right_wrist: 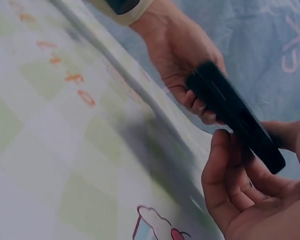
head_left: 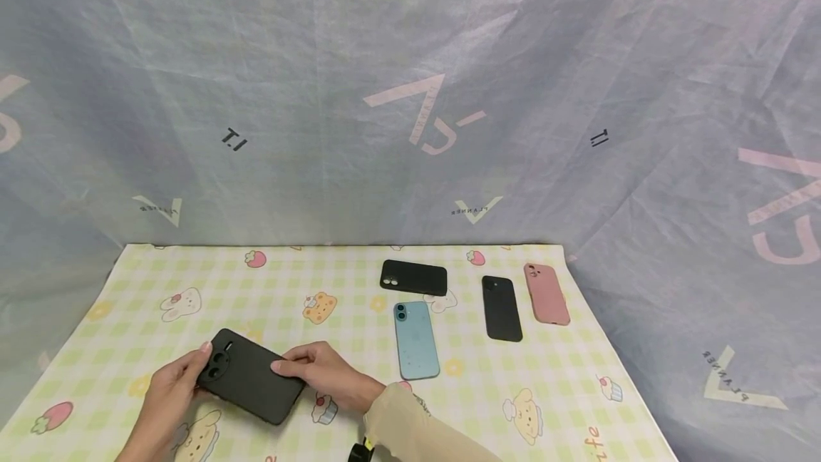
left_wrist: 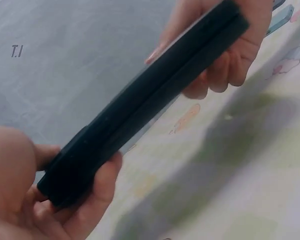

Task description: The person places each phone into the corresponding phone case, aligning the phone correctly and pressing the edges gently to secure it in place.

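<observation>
Above the checkered bench [head_left: 212, 273], near left, we see left grip [head_left: 169, 385] and right grip [head_left: 326, 371] holding opposite ends of a black phone case [head_left: 255, 378].

The grey backdrop [head_left: 308, 55] bears dark "T.I" marks [head_left: 234, 139] and mirror-reversed "PLANNER" lettering [head_left: 472, 210]; the checked tablecloth [head_left: 355, 269] shows orange letters [head_left: 595, 443], readable as "ife".

Checked cartoon-print tablecloth [head_left: 214, 273] beneath a blue phone [head_left: 416, 344], black phone [head_left: 502, 312], black case [head_left: 420, 278] and pink case [head_left: 548, 298].
</observation>
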The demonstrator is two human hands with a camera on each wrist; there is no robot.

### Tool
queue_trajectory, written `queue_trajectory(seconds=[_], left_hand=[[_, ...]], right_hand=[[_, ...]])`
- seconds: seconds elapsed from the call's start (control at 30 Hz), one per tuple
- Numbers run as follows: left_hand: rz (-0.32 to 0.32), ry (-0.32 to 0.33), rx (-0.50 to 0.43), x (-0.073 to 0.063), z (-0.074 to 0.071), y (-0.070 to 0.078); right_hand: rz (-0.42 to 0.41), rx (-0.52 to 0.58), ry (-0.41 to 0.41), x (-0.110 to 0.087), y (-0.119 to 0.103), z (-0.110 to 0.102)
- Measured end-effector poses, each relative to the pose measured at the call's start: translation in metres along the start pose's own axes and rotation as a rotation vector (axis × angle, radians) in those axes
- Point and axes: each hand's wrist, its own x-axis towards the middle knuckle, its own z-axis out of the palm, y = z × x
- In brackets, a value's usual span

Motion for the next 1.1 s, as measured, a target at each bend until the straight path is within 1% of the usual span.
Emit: queue_trajectory(seconds=[0.07,0.13,0.23,0.33,0.4,0.5,0.6,0.67,0.8,0.9,1.0,1.1], left_hand=[[-0.025,0.050,-0.016,-0.001,0.002,0.000],[-0.034,0.106,-0.069,-0.001,0.006,0.000],[-0.054,0.193,-0.157,-0.002,0.013,0.000],[-0.063,0.237,-0.252,-0.003,0.017,0.001],[-0.074,0.249,-0.297,-0.004,0.019,0.001],[-0.071,0.265,-0.341,-0.005,0.019,0.002],[-0.072,0.258,-0.363,-0.007,0.018,0.002],[-0.076,0.245,-0.364,-0.007,0.018,0.002],[-0.052,0.203,-0.366,-0.009,0.017,0.002],[-0.026,0.165,-0.367,-0.010,0.016,0.001],[-0.031,0.125,-0.339,-0.010,0.013,0.000],[-0.045,0.104,-0.273,-0.010,0.010,-0.002]], right_hand=[[-0.009,0.046,-0.017,0.001,0.001,0.000],[0.004,0.082,-0.028,0.001,0.001,-0.001],[0.035,0.098,-0.027,0.001,0.001,-0.001],[0.061,0.113,0.002,0.001,0.002,0.000],[0.066,0.131,0.024,0.001,0.002,0.000],[0.038,0.199,0.044,0.003,0.003,0.002],[-0.003,0.255,0.062,0.006,0.003,0.003],[-0.033,0.271,0.078,0.008,0.004,0.003],[-0.063,0.253,0.110,0.010,0.005,0.003],[-0.069,0.241,0.120,0.010,0.005,0.003],[-0.068,0.233,0.128,0.009,0.005,0.003],[-0.065,0.219,0.140,0.008,0.004,0.003]])
